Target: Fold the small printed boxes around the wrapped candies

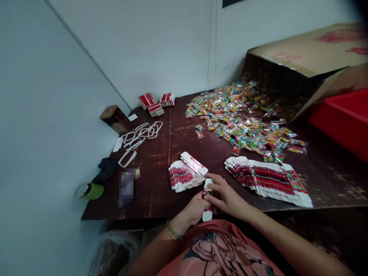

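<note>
In front of my body, close to the table's front edge, both hands are on one small red-and-white candy box [207,217] with its white end flaps sticking out. My left hand [193,210] grips its side. My right hand [225,193] has its fingers closed over the upper part. Just beyond lies a fanned stack of flat boxes [182,176], with one showing its pale side on top. To the right of my right hand spreads a longer overlapping row of flat red-and-white boxes [270,180].
Wrapped candies [235,111] spill from a tipped cardboard carton [316,50] at the right, beside a red bin [342,119]. White bands [135,140], a wooden box [115,118], bundled boxes [151,104], dark cloth [105,169] and a green bottle [93,191] are leftward.
</note>
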Tool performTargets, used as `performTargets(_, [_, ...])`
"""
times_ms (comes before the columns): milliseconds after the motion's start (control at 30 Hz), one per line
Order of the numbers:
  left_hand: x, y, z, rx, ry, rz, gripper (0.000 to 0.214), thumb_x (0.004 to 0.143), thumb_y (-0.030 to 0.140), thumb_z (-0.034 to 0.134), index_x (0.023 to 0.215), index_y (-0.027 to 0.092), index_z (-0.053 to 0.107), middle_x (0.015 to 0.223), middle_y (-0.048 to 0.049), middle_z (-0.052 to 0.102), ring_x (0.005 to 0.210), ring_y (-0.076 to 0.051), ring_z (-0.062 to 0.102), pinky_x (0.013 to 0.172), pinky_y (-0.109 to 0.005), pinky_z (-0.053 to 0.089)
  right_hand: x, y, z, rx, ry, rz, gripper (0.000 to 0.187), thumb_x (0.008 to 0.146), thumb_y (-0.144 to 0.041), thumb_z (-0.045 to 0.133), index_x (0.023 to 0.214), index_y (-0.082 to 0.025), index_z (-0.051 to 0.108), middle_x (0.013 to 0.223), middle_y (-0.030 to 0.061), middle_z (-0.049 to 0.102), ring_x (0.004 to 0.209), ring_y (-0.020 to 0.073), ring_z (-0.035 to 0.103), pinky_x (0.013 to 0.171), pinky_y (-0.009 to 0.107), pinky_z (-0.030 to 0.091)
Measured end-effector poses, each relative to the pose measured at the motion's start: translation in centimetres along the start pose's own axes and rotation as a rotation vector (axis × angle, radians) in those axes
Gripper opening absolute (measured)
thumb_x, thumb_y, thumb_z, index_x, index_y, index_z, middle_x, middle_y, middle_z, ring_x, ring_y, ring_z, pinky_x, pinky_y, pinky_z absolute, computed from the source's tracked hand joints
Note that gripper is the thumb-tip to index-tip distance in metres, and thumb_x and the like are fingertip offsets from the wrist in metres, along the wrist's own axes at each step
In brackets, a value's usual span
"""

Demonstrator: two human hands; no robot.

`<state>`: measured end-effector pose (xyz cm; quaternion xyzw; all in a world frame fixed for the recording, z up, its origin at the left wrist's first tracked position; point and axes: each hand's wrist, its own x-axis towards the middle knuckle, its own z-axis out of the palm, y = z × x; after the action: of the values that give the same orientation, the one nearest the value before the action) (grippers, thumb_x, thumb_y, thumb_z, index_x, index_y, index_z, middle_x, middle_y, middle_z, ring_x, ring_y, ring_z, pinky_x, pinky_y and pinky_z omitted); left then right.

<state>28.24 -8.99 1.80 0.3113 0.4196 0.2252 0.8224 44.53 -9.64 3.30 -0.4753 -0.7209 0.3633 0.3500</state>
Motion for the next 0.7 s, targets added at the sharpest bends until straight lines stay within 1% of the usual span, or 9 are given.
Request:
performTargets(67, [-0.4, 0.0, 0.3, 0.058, -0.098, -0.018, 0.028, 0.056, 0.017, 0.069, 0.082, 0.015, 0.057, 0.062, 0.0018, 0.056, 0.054, -0.009, 0.049, 0.054, -0.022, 0.037, 0.0, -0.3, -1.3, 0.168, -0.205, 0.051, 0.023, 0.087, -0.038, 0.06, 0.078, -0.018, 0.064, 0.135, 0.012, 0.048, 0.114, 0.026, 0.055, 0.095, 0.043, 0.046])
performTargets(133, [-0.7, 0.1, 0.6, 0.195, -0.159, 0.009, 0.028, 0.057, 0.023, 0.074, 0.079, 0.014, 0.06, 0.065, -0.0001, 0.057, 0.056, -0.01, 0.049, 0.054, -0.022, 0.037, 0.0, -0.5, -2.5, 0.298, -0.349, 0.065, 0.026, 0.085, -0.042, 0.061, 0.076, -0.017, 0.065, 0.13, 0.0105, 0.051, 0.109, 0.0245, 0.058, 0.092, 0.039, 0.049])
performTargets(200, [-0.7, 0.1, 0.7, 0.362, -0.086, 0.098, 0.029, 0.058, 0.03, 0.078, 0.072, 0.012, 0.061, 0.064, 0.0004, 0.055, 0.055, -0.009, 0.045, 0.055, -0.023, 0.037, 0.0, -0.6, -3.1, 0.344, -0.369, 0.069, 0.025, 0.085, -0.042, 0.062, 0.079, -0.018, 0.066, 0.116, 0.0089, 0.058, 0.106, 0.0237, 0.059, 0.091, 0.036, 0.048])
performTargets(300, [-0.7, -0.3, 0.8, 0.472, 0.119, 0.242, 0.035, 0.063, 0.041, 0.078, 0.068, 0.011, 0.061, 0.062, 0.0007, 0.053, 0.057, -0.009, 0.042, 0.055, -0.023, 0.037, -0.7, -0.7, -2.4, 0.362, -0.245, 0.143, 0.023, 0.09, -0.04, 0.054, 0.089, -0.02, 0.064, 0.092, 0.0047, 0.064, 0.09, 0.0203, 0.061, 0.082, 0.032, 0.049])
performTargets(367, [-1.0, -0.8, 0.8, 0.468, 0.192, 0.338, 0.037, 0.069, 0.043, 0.074, 0.086, 0.012, 0.063, 0.07, -0.001, 0.058, 0.062, -0.012, 0.048, 0.059, -0.023, 0.04, -1.9, -0.8, -1.3, 0.381, -0.106, 0.222, 0.022, 0.09, -0.041, 0.053, 0.101, -0.022, 0.059, 0.09, 0.0034, 0.065, 0.084, 0.0196, 0.061, 0.079, 0.031, 0.05])
performTargets(433, [-1.5, -1.4, 0.7, 0.478, 0.232, 0.441, 0.044, 0.077, 0.041, 0.069, 0.111, 0.016, 0.057, 0.077, -0.002, 0.061, 0.068, -0.013, 0.052, 0.064, -0.024, 0.042, -3.6, -0.7, -0.1, 0.419, 0.055, 0.309, 0.029, 0.088, -0.044, 0.057, 0.11, -0.026, 0.051, 0.089, 0.0025, 0.064, 0.08, 0.0193, 0.061, 0.074, 0.03, 0.05])
performTargets(533, [-2.4, -2.0, 0.4, 0.574, 0.146, 0.486, 0.045, 0.082, 0.037, 0.064, 0.121, 0.018, 0.05, 0.08, -0.0022, 0.062, 0.069, -0.014, 0.055, 0.068, -0.024, 0.043, -6.2, -0.2, 1.3, 0.593, 0.202, 0.473, 0.031, 0.085, -0.054, 0.056, 0.097, -0.025, 0.052, 0.063, -0.0024, 0.056, 0.055, 0.0148, 0.052, 0.053, 0.024, 0.044])
performTargets(600, [-2.9, -2.2, 0.2, 0.658, 0.051, 0.462, 0.038, 0.083, 0.036, 0.062, 0.115, 0.017, 0.054, 0.078, -0.0027, 0.062, 0.068, -0.014, 0.055, 0.067, -0.024, 0.043, -7.5, 0.4, 1.8, 0.824, 0.184, 0.596, 0.037, 0.083, -0.059, 0.056, 0.081, -0.022, 0.05, 0.053, -0.0053, 0.045, 0.045, 0.0099, 0.04, 0.044, 0.02, 0.033])
performTargets(700, [-3.4, -2.3, 0.0, 0.74, 0.008, 0.442, 0.034, 0.083, 0.035, 0.062, 0.111, 0.016, 0.059, 0.076, -0.0033, 0.065, 0.067, -0.014, 0.057, 0.066, -0.024, 0.043, -8.5, 1.0, 2.0, 1.158, 0.092, 0.722, 0.037, 0.08, -0.052, 0.066, 0.076, -0.02, 0.048, 0.057, -0.0066, 0.043, 0.044, 0.005, 0.034, 0.042, 0.016, 0.027])
